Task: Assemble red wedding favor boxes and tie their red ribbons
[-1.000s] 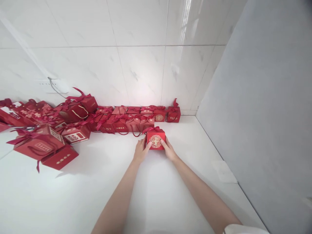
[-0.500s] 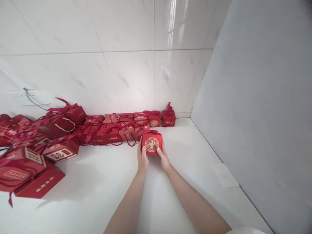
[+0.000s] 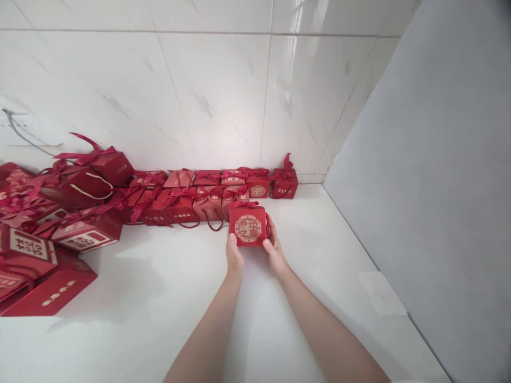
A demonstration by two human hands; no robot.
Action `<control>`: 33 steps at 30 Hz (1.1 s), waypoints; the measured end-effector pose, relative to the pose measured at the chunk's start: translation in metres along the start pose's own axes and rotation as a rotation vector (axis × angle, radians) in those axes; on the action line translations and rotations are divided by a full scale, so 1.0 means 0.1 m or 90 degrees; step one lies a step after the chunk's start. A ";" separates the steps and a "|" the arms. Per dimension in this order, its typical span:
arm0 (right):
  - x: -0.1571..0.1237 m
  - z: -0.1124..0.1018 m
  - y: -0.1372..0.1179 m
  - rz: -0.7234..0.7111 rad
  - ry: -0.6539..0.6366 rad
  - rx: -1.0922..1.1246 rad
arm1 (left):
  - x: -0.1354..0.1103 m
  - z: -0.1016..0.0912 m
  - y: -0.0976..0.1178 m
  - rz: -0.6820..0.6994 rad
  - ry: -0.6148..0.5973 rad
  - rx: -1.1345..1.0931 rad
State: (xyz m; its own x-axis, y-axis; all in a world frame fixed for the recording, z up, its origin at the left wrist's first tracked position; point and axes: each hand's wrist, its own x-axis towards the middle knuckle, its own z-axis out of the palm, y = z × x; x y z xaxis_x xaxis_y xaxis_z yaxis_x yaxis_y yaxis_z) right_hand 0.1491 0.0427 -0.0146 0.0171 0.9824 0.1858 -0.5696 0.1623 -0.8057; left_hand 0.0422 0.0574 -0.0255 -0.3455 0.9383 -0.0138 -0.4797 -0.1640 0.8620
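Between my two hands is a red gift box (image 3: 250,227) with a round gold emblem on its front and a red ribbon on top. My left hand (image 3: 235,256) grips its left side, the thumb on the lower front corner. On the opposite side my right hand (image 3: 275,249) holds it, thumb at the lower right edge. Most of my fingers are hidden behind the box. Just behind it stands a double row of similar ribboned boxes (image 3: 181,206) along the wall. One box (image 3: 285,184) stands at the right end of the back row.
At the left, larger red boxes (image 3: 59,287) and a bag with a cream rope handle (image 3: 80,186) are piled up. A tiled wall (image 3: 211,101) closes off the back, a grey panel (image 3: 439,175) the right. A white piece (image 3: 383,293) lies by the panel on the white surface (image 3: 159,319).
The held box has tilted so its emblem front faces me more squarely. My right hand has shifted slightly right along its side. The camera view has moved closer and lower.
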 end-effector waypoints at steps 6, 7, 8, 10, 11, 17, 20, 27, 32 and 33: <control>-0.02 -0.05 -0.10 0.185 0.004 0.151 | -0.12 0.09 0.24 -0.046 -0.131 -0.004; -0.02 -0.04 -0.11 0.178 0.009 0.152 | -0.13 0.10 0.28 -0.034 -0.143 0.009; -0.01 -0.03 -0.12 0.166 0.014 0.149 | -0.14 0.10 0.30 -0.015 -0.148 0.019; -0.01 0.00 -0.12 0.128 0.026 0.128 | -0.15 0.10 0.33 0.027 -0.177 0.032; -0.01 0.01 -0.12 0.107 0.029 0.113 | -0.15 0.09 0.33 0.046 -0.206 0.035; -0.02 0.06 -0.16 0.070 -0.004 0.007 | -0.10 0.08 0.30 0.018 -0.256 0.068; -0.03 0.10 -0.22 0.064 -0.023 -0.008 | -0.08 0.06 0.28 -0.011 -0.239 0.040; -0.04 0.12 -0.25 0.080 -0.040 0.055 | -0.05 0.02 0.19 -0.019 -0.228 0.032; -0.03 0.11 -0.23 0.076 -0.045 0.076 | -0.03 0.00 0.16 -0.010 -0.221 0.027; -0.02 0.11 -0.23 0.078 -0.049 0.073 | -0.03 0.00 0.16 -0.010 -0.221 0.021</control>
State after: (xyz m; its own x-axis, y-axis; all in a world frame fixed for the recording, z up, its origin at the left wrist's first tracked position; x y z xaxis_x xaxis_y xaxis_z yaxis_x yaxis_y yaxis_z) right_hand 0.1531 0.0358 0.0097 -0.1182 0.9836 0.1366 -0.6542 0.0263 -0.7559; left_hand 0.0359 0.0521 -0.0116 -0.0411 0.9891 0.1412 -0.4544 -0.1443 0.8790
